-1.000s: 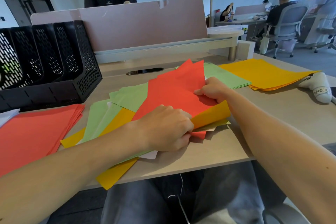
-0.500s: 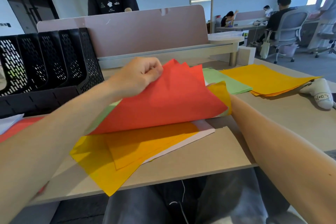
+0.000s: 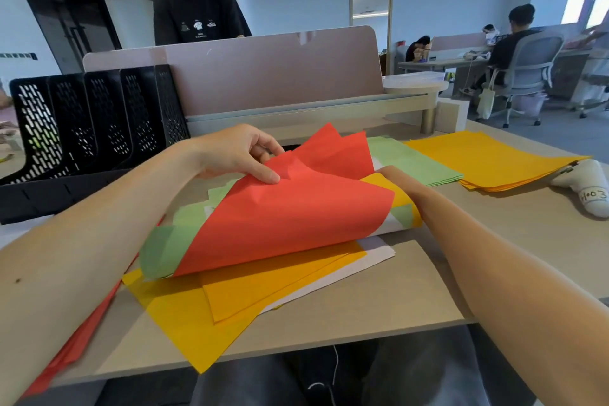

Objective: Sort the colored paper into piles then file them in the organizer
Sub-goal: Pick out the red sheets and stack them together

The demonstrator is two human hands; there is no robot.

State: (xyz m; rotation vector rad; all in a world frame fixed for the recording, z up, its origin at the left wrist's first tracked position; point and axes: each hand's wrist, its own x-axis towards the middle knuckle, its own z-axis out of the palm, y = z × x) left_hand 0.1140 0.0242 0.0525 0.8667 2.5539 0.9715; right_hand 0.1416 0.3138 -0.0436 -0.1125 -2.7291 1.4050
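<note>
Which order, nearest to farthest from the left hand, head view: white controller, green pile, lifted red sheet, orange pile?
1. lifted red sheet, pinched in the left hand
2. green pile, just right
3. orange pile, farther right
4. white controller, far right

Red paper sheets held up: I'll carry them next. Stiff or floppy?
Probably floppy: the red paper sheets curl over where the left hand pinches them, so likely light. They may slide apart; their corners fan out.
</note>
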